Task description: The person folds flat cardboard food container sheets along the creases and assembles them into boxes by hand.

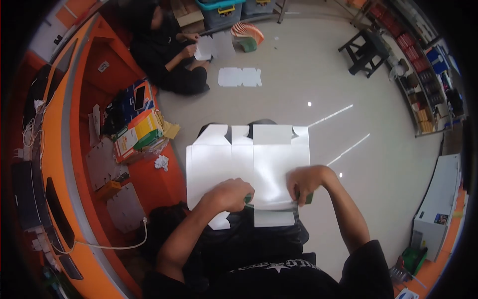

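Note:
An unfolded white cardboard box [219,164], cut with flaps and slots, lies across my lap. My left hand [232,194] is closed at its near edge, by the slot left of the lower middle flap [274,218]. A bit of green shows at those fingertips. My right hand [304,182], slightly blurred, is closed at the near right corner, where a small green piece [309,198] sticks out below the fingers. The green parts look like the printed underside of the card, though I cannot be sure. A crease runs between both hands.
Another person [169,55] sits on the floor holding white card [214,46]. Near them lie a cut white sheet [239,77] and an orange-green printed piece [247,36]. A black stool [367,50] stands far right; a stacked pile of boxes [142,132] is at left.

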The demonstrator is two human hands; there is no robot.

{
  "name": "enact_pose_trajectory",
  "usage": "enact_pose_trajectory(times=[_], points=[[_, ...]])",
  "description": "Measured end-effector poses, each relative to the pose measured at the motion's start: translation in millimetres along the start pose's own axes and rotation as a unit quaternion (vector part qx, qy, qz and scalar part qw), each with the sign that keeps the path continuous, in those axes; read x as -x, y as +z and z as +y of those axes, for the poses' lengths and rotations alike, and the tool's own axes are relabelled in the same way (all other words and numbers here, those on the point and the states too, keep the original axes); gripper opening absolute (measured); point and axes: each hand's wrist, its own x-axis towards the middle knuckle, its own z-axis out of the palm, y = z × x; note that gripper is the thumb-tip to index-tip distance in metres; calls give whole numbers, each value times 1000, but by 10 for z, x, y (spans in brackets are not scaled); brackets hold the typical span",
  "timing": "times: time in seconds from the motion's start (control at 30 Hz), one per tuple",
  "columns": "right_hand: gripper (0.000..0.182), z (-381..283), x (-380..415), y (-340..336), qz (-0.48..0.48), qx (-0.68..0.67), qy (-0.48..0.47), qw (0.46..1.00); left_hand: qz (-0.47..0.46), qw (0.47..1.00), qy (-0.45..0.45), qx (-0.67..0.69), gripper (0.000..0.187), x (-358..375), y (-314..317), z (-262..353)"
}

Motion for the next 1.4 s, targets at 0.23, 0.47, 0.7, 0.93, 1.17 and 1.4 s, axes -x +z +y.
enact_pose_trajectory(times=[0.23, 0.47, 0.7, 0.93, 1.17, 1.4], points=[[60, -1, 545, -412, 538, -10, 64, 840, 0, 998, 0, 65, 52, 253, 81, 54], [59, 683, 80, -944, 287, -51, 86, 953, 374, 920, 72, -93, 81, -447, -634, -543], [59, 479, 155, -1105, 208, -35, 116, 971, 56, 998, -13, -6, 79, -993, -1158, -793], [50, 158, 322, -1027, 169, -117, 126, 971, 6, 988, -10, -154, 56, -1015, -1232, -404], [35, 257, 253, -751, 283, 64, 88, 953, 205, 966, 49, -152, 28, -649, -829, -384], [13, 100, 108, -31, 513, 102, 101, 846, 439, 876, 91, -177, 16, -501, -136, -448]])
